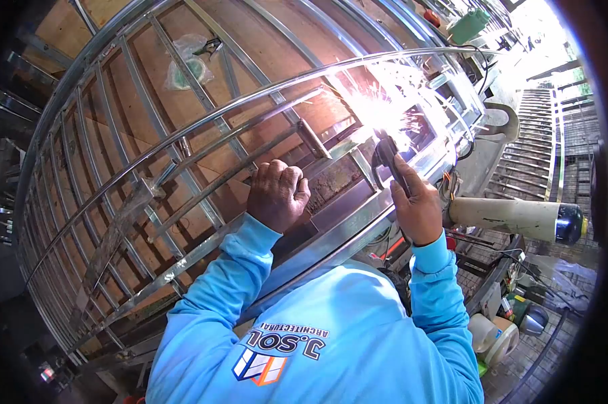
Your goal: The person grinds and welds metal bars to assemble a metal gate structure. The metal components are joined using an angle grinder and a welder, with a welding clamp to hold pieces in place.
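My right hand (417, 207) is wrapped round a dark welding electrode holder (388, 161). At the holder's far end a white welding arc (388, 114) throws sparks over the metal pieces and hides the contact point. A flat metal strip (349, 143) lies just left of the glare, beside a short rusty tube (313, 139). My left hand (277, 195) is closed, knuckles up, near a thin metal rod (226, 180) and above the bench's steel edge. Its fingertips are hidden, so I cannot make out whether anything is in them.
A large curved grille of metal bars (109, 121) covers the brown board, with a plastic bag (188, 67) lying among the bars. A slatted metal frame (529, 145) stands at the right. Near it are a pale cylinder (506, 219) and several containers (499, 337). A green object (469, 27) sits at the back.
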`<state>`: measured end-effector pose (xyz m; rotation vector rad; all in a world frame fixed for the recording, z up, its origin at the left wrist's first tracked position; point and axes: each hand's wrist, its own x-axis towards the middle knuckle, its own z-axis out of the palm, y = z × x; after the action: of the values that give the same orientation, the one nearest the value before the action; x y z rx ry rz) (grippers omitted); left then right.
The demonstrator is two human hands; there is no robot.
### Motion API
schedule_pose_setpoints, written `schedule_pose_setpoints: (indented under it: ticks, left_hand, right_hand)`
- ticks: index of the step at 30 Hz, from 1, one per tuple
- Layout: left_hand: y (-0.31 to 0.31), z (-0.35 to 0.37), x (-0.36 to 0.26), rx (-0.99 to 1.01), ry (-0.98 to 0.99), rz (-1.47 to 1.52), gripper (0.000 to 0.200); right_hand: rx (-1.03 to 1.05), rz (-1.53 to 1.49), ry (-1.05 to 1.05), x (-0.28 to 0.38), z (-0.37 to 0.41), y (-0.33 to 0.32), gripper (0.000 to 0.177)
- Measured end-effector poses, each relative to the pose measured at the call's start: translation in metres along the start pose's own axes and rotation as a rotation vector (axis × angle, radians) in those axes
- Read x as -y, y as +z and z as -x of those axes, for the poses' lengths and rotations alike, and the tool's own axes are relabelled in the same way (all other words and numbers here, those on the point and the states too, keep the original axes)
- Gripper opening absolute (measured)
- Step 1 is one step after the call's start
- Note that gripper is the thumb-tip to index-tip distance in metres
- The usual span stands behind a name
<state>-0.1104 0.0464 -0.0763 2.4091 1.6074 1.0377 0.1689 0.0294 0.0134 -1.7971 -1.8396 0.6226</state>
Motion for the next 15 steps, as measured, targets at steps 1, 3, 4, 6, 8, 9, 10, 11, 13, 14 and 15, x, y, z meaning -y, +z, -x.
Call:
schedule_pose_setpoints:
  ticks: [1, 3, 4, 6, 8, 9, 10, 11, 13, 14, 15]
  left_hand:
    - [0.000, -0.001, 0.000, -0.005, 0.000, 0.009, 0.024]
    - [0.000, -0.001, 0.000, -0.016, 0.000, 0.019, 0.023]
    - [0.000, -0.001, 0.000, -0.021, 0.002, 0.020, 0.023]
    - [0.000, -0.001, 0.000, -0.024, 0.000, 0.021, 0.023]
    - [0.000, -0.001, -0.001, -0.019, -0.004, 0.024, 0.023]
    - [-0.001, 0.000, -0.001, -0.013, -0.013, 0.025, 0.023]
    - [-0.001, 0.000, -0.002, -0.007, -0.022, 0.027, 0.023]
    - [-0.001, 0.000, -0.002, -0.002, -0.033, 0.028, 0.024]
    - [0.000, 0.001, -0.003, -0.006, -0.059, 0.035, 0.026]
    - [0.000, 0.001, -0.003, -0.013, -0.051, 0.030, 0.026]
    - [0.000, 0.000, -0.003, -0.012, -0.050, 0.029, 0.026]
  right_hand:
    - [0.005, -0.011, 0.026, 0.002, 0.001, 0.000, 0.044]
    - [-0.020, -0.047, 0.012, -0.002, 0.002, 0.003, 0.044]
    - [-0.050, -0.072, -0.029, -0.009, 0.003, 0.008, 0.044]
    - [-0.059, -0.093, -0.053, -0.013, 0.003, 0.008, 0.044]
    - [-0.017, -0.082, -0.017, -0.010, 0.002, 0.002, 0.043]
    - [-0.061, -0.114, -0.017, -0.010, 0.005, 0.004, 0.044]
    - [-0.104, -0.145, -0.017, -0.010, 0.011, 0.007, 0.044]
    - [-0.147, -0.176, -0.017, -0.008, 0.017, 0.010, 0.045]
    - [-0.059, -0.307, -0.019, -0.001, 0.039, 0.011, 0.048]
    - [0.048, -0.414, 0.095, 0.000, 0.052, 0.011, 0.048]
    - [0.038, -0.395, 0.030, -0.001, 0.061, 0.015, 0.048]
